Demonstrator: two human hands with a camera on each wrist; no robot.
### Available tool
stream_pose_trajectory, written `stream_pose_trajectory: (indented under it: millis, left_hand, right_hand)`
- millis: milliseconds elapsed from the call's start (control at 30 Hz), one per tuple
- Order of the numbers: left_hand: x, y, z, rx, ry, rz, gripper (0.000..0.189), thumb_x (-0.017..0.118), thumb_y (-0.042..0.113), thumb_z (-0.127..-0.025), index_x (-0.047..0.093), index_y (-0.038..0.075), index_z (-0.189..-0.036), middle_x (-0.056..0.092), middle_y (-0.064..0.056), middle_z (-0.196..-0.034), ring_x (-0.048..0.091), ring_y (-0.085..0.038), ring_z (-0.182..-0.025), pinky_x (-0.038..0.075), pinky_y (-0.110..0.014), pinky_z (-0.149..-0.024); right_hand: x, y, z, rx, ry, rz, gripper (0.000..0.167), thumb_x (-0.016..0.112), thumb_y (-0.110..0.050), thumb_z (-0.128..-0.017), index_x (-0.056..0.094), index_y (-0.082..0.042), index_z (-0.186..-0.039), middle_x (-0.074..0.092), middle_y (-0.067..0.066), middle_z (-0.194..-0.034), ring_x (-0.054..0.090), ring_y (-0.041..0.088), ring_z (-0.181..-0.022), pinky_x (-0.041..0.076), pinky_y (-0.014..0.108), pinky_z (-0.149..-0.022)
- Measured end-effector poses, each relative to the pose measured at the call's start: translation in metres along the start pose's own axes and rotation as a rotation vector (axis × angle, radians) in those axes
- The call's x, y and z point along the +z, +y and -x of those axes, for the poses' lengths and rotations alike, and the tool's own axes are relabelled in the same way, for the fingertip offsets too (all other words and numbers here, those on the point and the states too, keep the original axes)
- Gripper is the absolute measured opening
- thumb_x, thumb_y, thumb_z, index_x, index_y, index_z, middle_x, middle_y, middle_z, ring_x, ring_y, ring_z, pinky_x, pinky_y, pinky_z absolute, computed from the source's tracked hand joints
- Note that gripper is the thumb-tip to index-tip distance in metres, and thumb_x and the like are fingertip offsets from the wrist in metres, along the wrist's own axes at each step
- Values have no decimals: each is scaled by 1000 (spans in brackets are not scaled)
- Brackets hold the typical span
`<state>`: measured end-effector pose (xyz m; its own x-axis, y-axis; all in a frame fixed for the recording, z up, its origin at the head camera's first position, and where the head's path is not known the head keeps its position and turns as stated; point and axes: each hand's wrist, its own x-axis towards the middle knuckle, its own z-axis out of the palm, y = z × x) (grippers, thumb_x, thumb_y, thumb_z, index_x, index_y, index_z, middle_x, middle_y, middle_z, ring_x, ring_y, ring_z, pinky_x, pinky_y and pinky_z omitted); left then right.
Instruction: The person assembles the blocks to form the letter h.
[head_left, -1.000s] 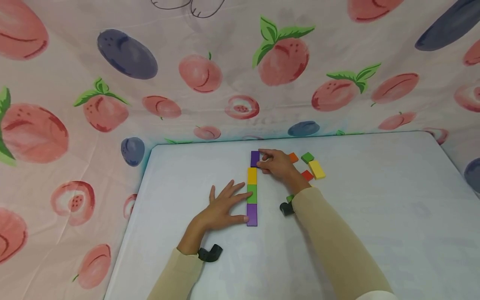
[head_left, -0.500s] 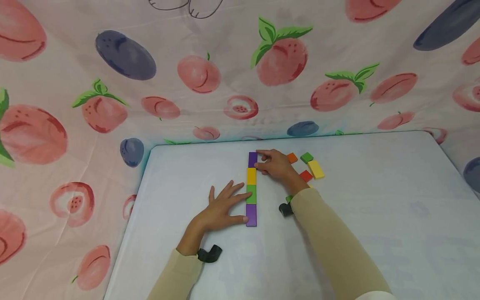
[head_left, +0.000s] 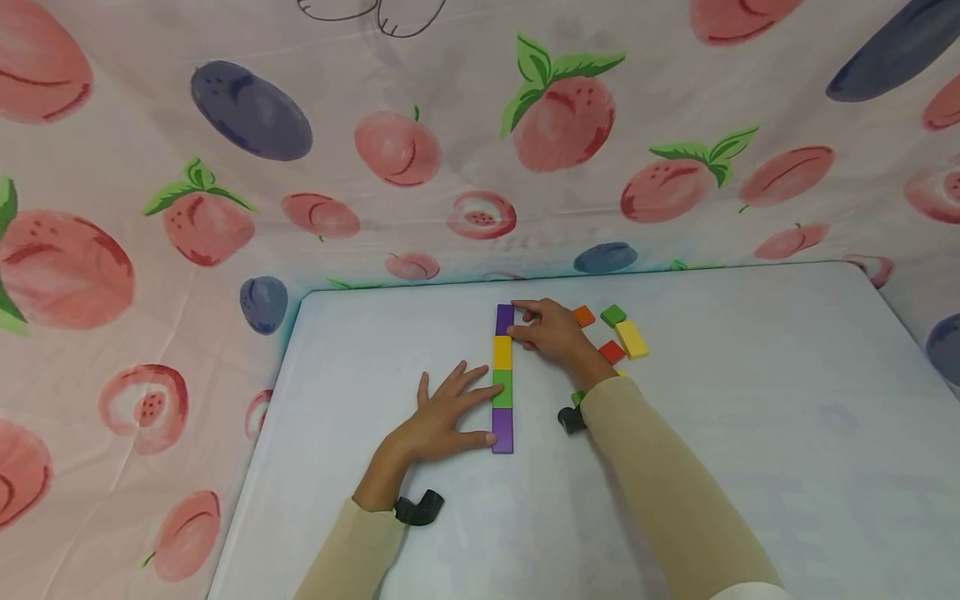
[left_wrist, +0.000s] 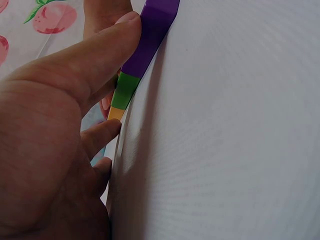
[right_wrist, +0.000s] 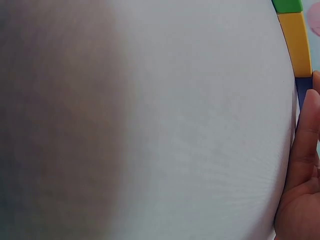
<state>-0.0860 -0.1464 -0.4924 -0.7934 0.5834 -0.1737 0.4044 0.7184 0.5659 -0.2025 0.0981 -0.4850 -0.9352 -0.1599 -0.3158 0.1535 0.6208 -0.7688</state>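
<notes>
I judge I'm straightening the block row: my unclenched right hand touches its far purple block, my splayed left hand its green block, and gentle squaring seems needed next.

Both hands reach forward, left fingers spread.

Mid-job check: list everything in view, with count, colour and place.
Row of blocks: four, purple-green-yellow-purple from near to far, mid-view
Loose blocks: at least six, orange, red, two green, two yellow (one mostly hidden), right of the row
Table: one, white, under the blocks
Fruit-print cloth: count unclear, pale pink, behind and beside the table
Wrist devices: two, black, one per wrist
Sleeves: two, beige, on both arms
Left grip: one hand, touching near purple block and green block
Right grip: one hand, touching far purple block
</notes>
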Motion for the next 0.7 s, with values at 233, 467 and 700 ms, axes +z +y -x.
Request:
stream_pose_trajectory:
  millis: [233, 467, 700]
  left_hand:
    - [0, 1, 0, 1, -1, -3, 73, 69, 58, -91, 40, 42, -156, 19, 7, -172, 0, -24, -162, -14, -74, -116]
    - [-1, 1, 0, 0, -5, -3, 73, 69, 59, -91, 40, 42, -156, 19, 7, -172, -1, -24, -162, -15, -74, -117]
    - [0, 0, 0, 1, -6, -3, 73, 68, 59, -91, 39, 42, -156, 18, 7, -172, -1, -24, -162, -15, -73, -116]
  right_hand:
    - [1, 2, 0, -12, 10, -5, 58, 75, -37, -94, 56, -27, -148, 57, 6, -117, 68, 18, -77, 56, 27, -76]
    - [2, 3, -1, -24, 22, -7, 58, 74, -37, -94, 55, -28, -149, 57, 6, -116, 68, 18, -77, 56, 27, -76]
    - [3, 2, 0, -32, 28, 11, 58, 72, -38, -95, 54, -28, -150, 56, 6, -116, 67, 18, -77, 55, 29, -79]
